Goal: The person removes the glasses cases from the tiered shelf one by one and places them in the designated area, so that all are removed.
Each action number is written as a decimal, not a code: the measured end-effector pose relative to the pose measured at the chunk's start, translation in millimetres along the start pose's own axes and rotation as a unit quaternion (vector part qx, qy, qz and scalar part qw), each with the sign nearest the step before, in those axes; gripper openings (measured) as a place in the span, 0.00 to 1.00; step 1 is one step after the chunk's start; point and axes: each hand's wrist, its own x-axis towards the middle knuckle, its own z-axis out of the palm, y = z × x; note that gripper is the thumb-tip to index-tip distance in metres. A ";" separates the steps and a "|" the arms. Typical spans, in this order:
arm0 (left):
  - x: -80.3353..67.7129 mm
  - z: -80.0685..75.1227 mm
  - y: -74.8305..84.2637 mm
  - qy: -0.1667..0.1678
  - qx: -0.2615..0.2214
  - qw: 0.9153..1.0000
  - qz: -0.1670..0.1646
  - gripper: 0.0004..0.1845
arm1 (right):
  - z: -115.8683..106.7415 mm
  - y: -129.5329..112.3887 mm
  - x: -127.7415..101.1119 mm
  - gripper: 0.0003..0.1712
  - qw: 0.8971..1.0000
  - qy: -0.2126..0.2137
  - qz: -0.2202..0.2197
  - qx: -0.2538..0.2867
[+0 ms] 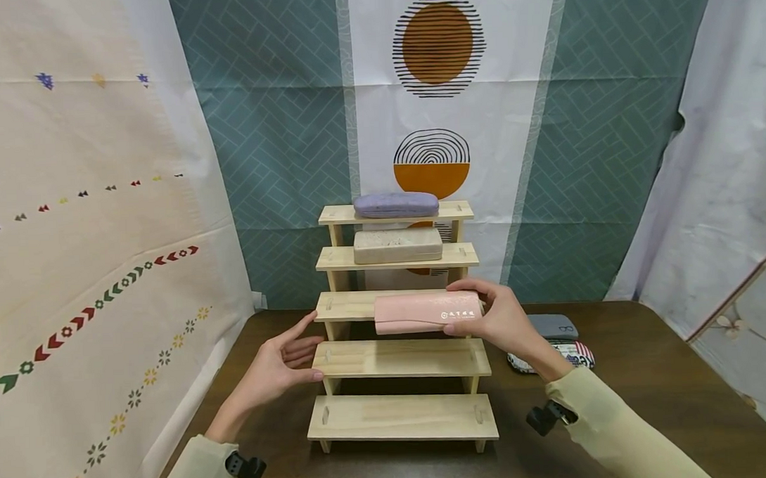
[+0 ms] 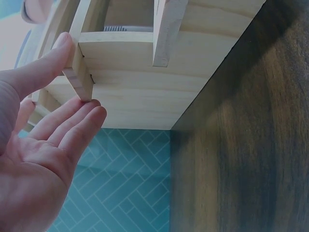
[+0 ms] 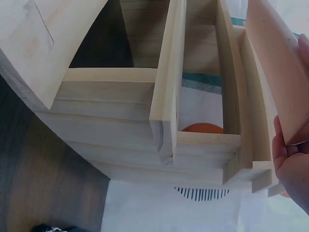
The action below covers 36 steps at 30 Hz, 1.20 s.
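My right hand (image 1: 496, 316) pinches the right end of a pink glasses case (image 1: 411, 314), thumb in front and fingers behind. The case lies level, overlapping the middle tier of a pale wooden tiered stand (image 1: 402, 418) in the head view. In the right wrist view the case (image 3: 282, 72) stands out beside the steps. My left hand (image 1: 278, 362) is at the stand's left side. The left wrist view shows its thumb and fingers pinching the end of one board (image 2: 77, 72) from opposite edges.
A lavender glasses case (image 1: 396, 205) sits on the top tier, a beige case (image 1: 398, 246) one tier below. Right of the stand, a grey case (image 1: 553, 326) and a patterned case (image 1: 577, 353) lie on the dark wooden table (image 1: 642, 399). Fabric hangs behind and at both sides.
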 end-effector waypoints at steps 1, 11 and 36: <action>0.3 0.0 -0.2 0.000 0.000 1.000 0.000 0.58 | -0.8 0.0 -1.6 0.36 1.000 0.001 -0.001 0.003; 1.3 0.0 -2.2 0.003 0.005 1.000 -0.003 0.58 | -13.3 6.5 -17.2 0.38 1.000 0.011 -0.008 0.020; 0.9 -0.2 -2.3 0.000 0.001 1.000 -0.002 0.58 | -87.2 37.3 -73.5 0.34 1.000 -0.002 -0.027 0.010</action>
